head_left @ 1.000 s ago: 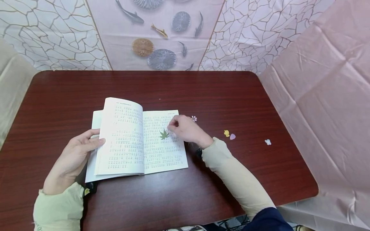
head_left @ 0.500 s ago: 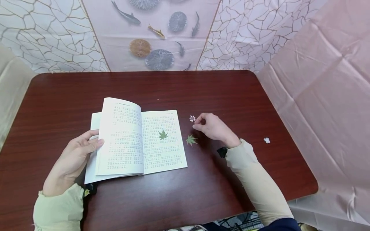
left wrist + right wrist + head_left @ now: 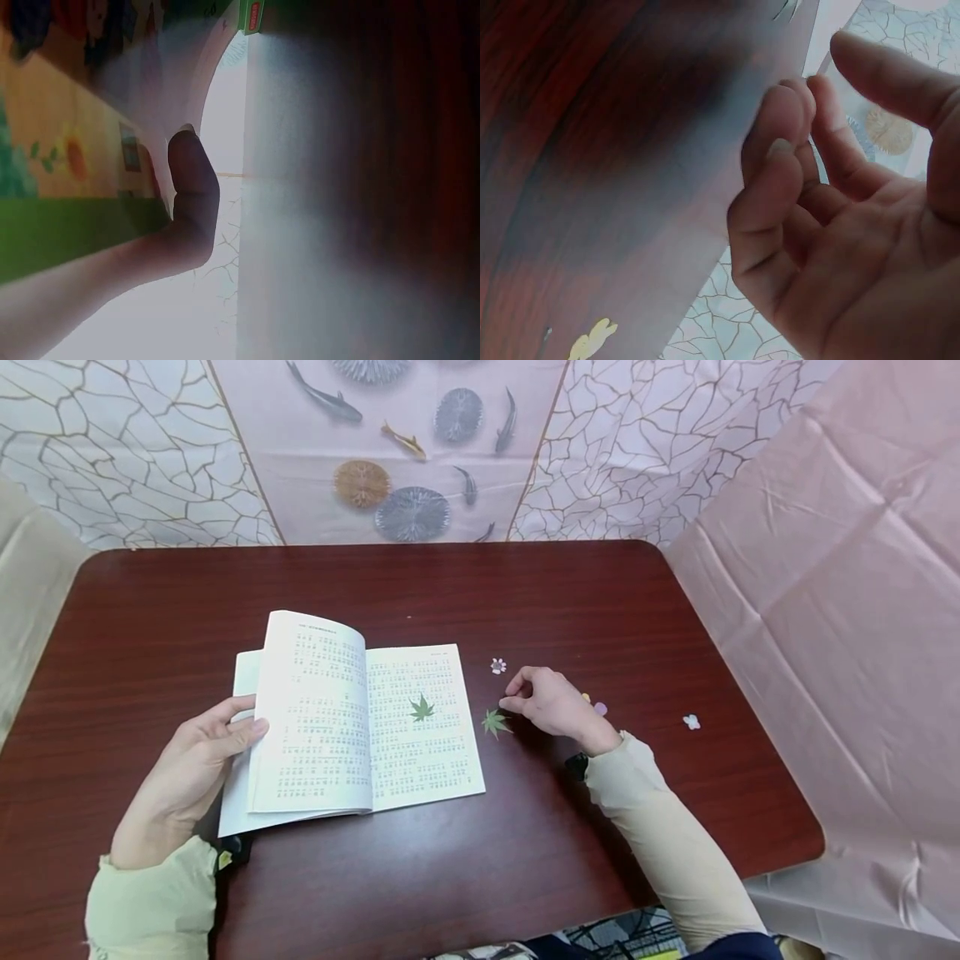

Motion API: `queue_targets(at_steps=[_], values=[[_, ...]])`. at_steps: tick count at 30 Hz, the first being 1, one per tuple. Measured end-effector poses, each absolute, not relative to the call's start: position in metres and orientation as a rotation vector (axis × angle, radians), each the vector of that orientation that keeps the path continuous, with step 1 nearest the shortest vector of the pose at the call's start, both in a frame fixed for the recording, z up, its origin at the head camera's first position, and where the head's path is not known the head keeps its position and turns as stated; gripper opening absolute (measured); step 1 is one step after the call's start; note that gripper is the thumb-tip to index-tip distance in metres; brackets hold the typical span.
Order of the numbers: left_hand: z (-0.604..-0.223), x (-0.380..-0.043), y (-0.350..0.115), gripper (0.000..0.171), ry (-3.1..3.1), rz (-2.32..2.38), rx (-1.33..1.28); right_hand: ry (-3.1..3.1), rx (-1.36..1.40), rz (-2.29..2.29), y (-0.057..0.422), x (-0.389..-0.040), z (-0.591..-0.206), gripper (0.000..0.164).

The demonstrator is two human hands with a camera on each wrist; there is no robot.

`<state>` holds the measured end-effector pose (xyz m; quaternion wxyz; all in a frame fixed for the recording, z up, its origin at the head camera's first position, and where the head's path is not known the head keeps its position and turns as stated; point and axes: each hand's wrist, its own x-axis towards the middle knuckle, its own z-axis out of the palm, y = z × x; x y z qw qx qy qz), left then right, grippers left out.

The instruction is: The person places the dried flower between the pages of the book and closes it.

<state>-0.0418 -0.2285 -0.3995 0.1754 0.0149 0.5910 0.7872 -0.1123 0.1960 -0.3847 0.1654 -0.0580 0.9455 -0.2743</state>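
My left hand (image 3: 180, 772) grips the left side of an open book (image 3: 427, 764), thumb on top of the raised pages. Beneath, the left wrist view catches the book's colourful cover (image 3: 67, 225) and a bent finger (image 3: 196, 195). A green maple leaf (image 3: 422, 708) lies flat on the right-hand page. Another maple leaf (image 3: 495, 722) rests on the table just right of the book. My right hand (image 3: 551, 703) hovers beside that second leaf, fingertips close to its upper edge. In the right wrist view its fingers (image 3: 769, 180) are loosely curled and the thumb stands apart, with nothing between them.
A small white-pink flower (image 3: 498, 667) sits beyond the right hand. Partly behind that hand are a lilac petal (image 3: 600, 708) and a yellow flower (image 3: 592, 341). Farther right lies a white flower (image 3: 692, 722). The dark wooden table (image 3: 375, 893) meets patterned cloth at its back edge.
My right hand has moved right, off the book page, then slightly down toward the leaf on the table. That leaf has come into view. The left hand keeps its hold.
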Motion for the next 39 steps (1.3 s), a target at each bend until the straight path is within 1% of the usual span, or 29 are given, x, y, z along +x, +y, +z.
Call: queue_targets(at_steps=[8, 28, 39], values=[[-0.3978, -0.0425, -0.2269, 0.023, 1.692, 2.224, -0.012, 2.687, -0.135, -0.821, 0.1951, -0.1142, -0.3854, 0.017], [-0.4013, -0.0433, -0.2276, 0.03, 1.706, 2.213, -0.035, 2.71, -0.156, -0.914, 0.1918, -0.1174, -0.3806, 0.015], [-0.4011, -0.0437, -0.2255, 0.027, 1.768, 2.175, -0.081, 2.691, -0.139, -0.907, 0.193, -0.118, -0.3805, 0.015]])
